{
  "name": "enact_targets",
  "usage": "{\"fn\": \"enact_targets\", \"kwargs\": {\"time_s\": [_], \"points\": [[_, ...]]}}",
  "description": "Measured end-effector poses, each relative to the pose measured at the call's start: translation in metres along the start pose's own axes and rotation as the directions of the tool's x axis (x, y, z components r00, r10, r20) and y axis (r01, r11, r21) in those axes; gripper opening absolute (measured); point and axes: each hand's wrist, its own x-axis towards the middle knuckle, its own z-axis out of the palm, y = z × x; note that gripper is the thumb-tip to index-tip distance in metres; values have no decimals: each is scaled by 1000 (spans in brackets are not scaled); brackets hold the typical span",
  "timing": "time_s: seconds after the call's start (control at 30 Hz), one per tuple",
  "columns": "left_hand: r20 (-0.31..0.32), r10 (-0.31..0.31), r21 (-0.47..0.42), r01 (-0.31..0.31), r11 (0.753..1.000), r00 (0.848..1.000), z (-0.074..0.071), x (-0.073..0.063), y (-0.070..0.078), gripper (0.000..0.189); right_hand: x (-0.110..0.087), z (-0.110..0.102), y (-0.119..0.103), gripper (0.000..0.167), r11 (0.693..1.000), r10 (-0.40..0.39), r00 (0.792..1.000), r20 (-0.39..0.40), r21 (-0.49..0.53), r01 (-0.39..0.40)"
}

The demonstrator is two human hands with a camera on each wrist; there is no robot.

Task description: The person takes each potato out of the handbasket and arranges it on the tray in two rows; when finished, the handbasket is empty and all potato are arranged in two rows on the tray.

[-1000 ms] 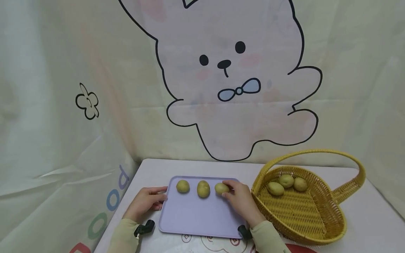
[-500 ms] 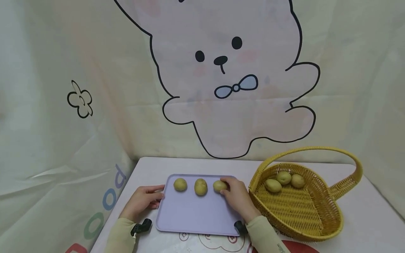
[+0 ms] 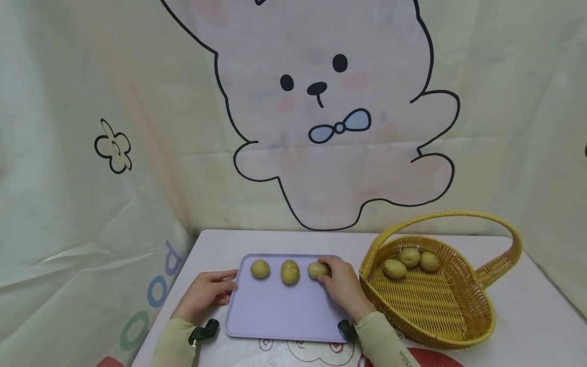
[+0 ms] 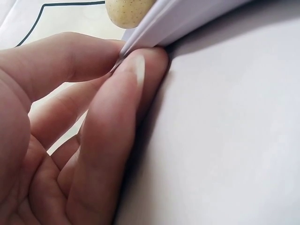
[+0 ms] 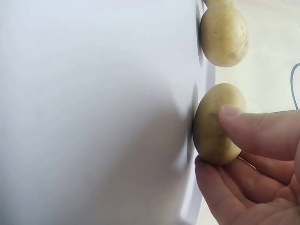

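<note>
A lilac tray [image 3: 275, 316] lies on the table with a row of three potatoes along its far side. My right hand [image 3: 345, 286] holds the right-hand potato [image 3: 317, 270], thumb on one side and fingers on the other; the right wrist view shows this potato [image 5: 213, 124] resting at the tray surface. The middle potato [image 3: 290, 272] and the left potato [image 3: 260, 269] stand apart from both hands. At the tray's left edge, my left hand [image 3: 204, 293] pinches the rim. Close up in the left wrist view, its thumb and fingertips [image 4: 110, 117] meet at that edge.
To the right stands a yellow wicker basket [image 3: 477, 311] with a tall handle, holding three more potatoes [image 3: 409, 257]. Behind the white table [image 3: 220, 242] hangs a cloth [image 3: 206, 193] with a cartoon bear. Part of a red shape [image 3: 431, 357] shows at the front edge.
The whole head view has shifted slightly, moving the scene a little left in the frame. Both hands keep their places at the tray rim and the right-hand potato.
</note>
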Motion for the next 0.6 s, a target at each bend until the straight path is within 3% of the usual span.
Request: {"fn": "enact_targets", "kwargs": {"time_s": [0.3,0.6], "points": [[-3,11,13,-11,1000,1000,1,0,0,54,1,-2,-2,40,999,39,999,19,-2,-39],[-8,5,20,-4,1000,1000,1,1,0,53,1,-3,-3,41,999,31,999,17,-8,-31]]}}
